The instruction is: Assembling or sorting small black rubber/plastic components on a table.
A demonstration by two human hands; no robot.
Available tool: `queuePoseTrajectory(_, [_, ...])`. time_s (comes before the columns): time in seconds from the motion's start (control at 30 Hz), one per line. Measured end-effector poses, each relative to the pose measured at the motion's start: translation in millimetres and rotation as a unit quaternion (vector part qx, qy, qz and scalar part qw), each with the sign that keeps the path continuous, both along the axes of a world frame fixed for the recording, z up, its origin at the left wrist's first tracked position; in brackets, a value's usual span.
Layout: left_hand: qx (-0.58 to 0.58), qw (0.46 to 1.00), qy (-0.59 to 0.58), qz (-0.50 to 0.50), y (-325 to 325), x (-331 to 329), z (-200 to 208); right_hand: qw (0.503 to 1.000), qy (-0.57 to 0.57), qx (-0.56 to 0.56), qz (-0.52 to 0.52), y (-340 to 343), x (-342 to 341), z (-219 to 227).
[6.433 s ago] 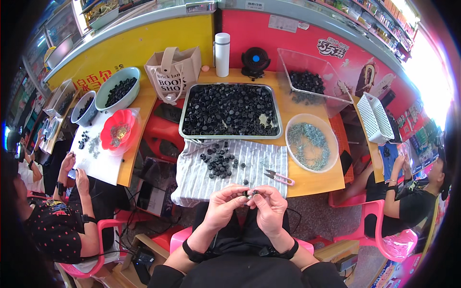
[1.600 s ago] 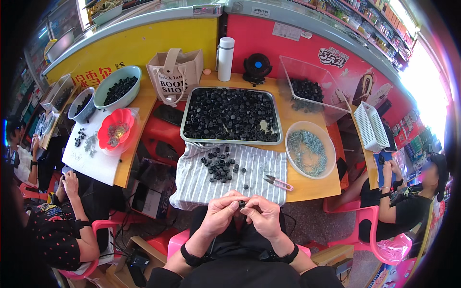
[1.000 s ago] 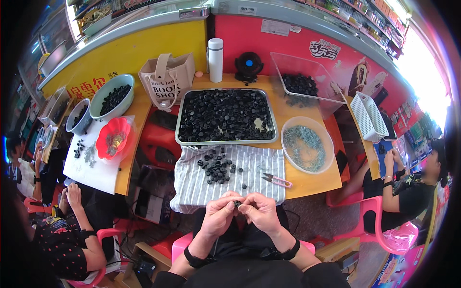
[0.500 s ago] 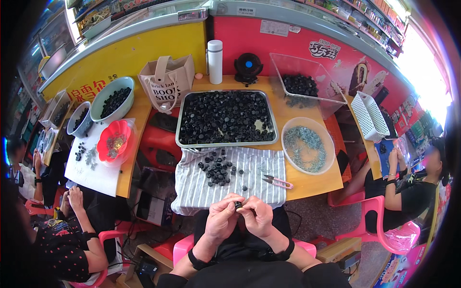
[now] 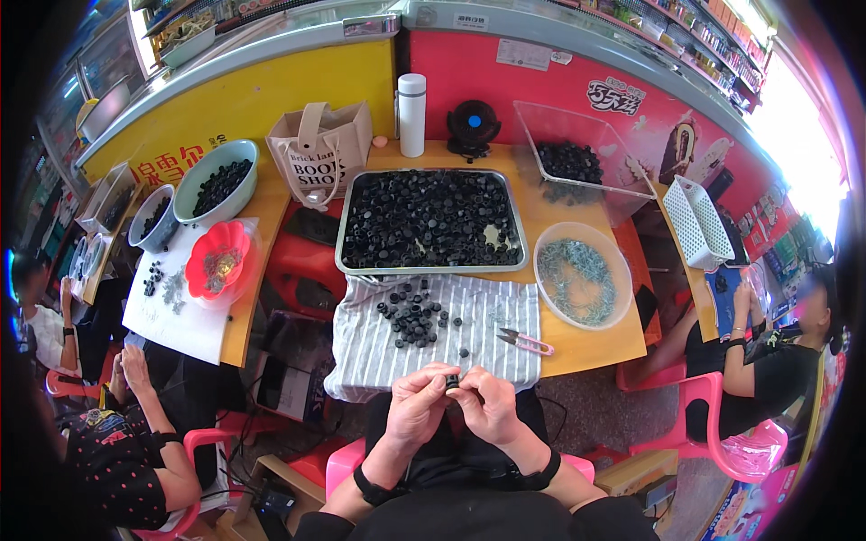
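At the near edge of the table, my left hand (image 5: 415,410) and my right hand (image 5: 489,410) meet, both closed. Between their fingertips they pinch a small black round cap-like piece (image 5: 452,381). Just beyond lies a grey-and-white striped cloth (image 5: 361,356), bearing a loose heap of similar black pieces (image 5: 413,320). One single black piece (image 5: 464,353) lies apart, closer to my hands. Pink-handled thread snips (image 5: 526,342) rest on the cloth's right side with their blades apart. Whether my right fingers also hold something tiny is hidden.
A metal tray (image 5: 520,236) full of black pieces stands behind the cloth. To its right is a round translucent tub (image 5: 622,302) of thin greyish bits. A red flower-shaped bowl (image 5: 200,263) and green basin (image 5: 188,200) stand left. Other people sit at both sides.
The whole view has shifted slightly. My hands stay together, and the black piece between my fingertips shows a little more now.
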State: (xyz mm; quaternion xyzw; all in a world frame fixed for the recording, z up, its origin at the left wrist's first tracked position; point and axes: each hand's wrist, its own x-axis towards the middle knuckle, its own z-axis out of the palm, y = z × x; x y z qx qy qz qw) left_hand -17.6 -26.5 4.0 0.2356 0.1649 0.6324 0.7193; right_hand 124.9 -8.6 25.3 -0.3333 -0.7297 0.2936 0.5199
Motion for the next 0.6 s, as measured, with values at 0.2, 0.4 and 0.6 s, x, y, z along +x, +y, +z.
queuePoseTrajectory(0.2, [-0.004,1.000,0.002,0.009,0.6,2.6,2.9,0.999,0.044,-0.008,-0.002,-1.8,-3.4,2.9])
queuePoseTrajectory(0.4, [0.009,1.000,-0.014,-0.004,-0.8,3.9,3.6,0.998,0.014,0.065,-0.004,0.1,-1.2,1.8])
queuePoseTrajectory(0.6, [-0.006,1.000,-0.027,-0.003,-1.7,6.9,4.9,0.993,-0.036,0.109,-0.013,1.7,1.9,5.2])
